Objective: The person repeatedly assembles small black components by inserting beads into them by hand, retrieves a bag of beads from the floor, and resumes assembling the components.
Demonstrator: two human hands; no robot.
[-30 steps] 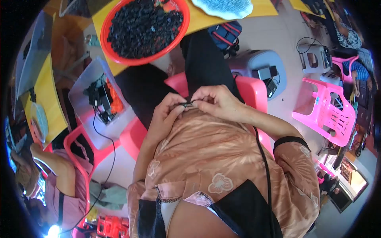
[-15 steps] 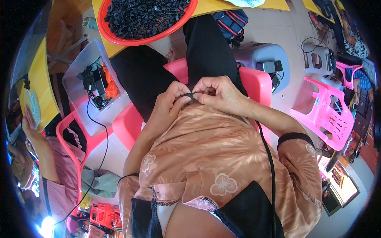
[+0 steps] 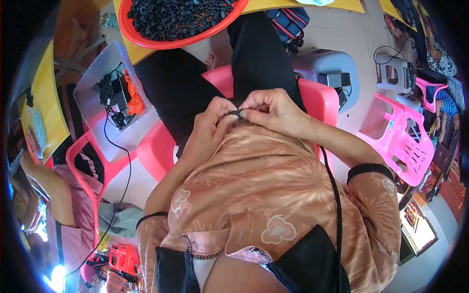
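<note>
Close above my lap, my left hand (image 3: 211, 122) and my right hand (image 3: 276, 112) meet with fingers pinched. Between the fingertips is a small dark piece (image 3: 236, 113), mostly covered by the thumbs and fingers; its exact kind is too small to tell. Both hands grip it, one at each end. Ahead of my knees a red basin (image 3: 183, 44) stands at the edge of a yellow table (image 3: 132, 51), filled with many small black plastic parts (image 3: 178, 19).
On the left stand a clear plastic bin (image 3: 88, 105) with black adapters, cables and an orange bag, and a co-worker's arm (image 3: 51, 188). A black cable (image 3: 129, 171) hangs there. On the right are a grey stool (image 3: 327, 73) and a pink stool (image 3: 403, 136). A backpack (image 3: 287, 24) lies ahead.
The view has shifted slightly, so the basin sits a little higher and further left. Both hands stay together on the small dark piece, with slight finger movement.
</note>
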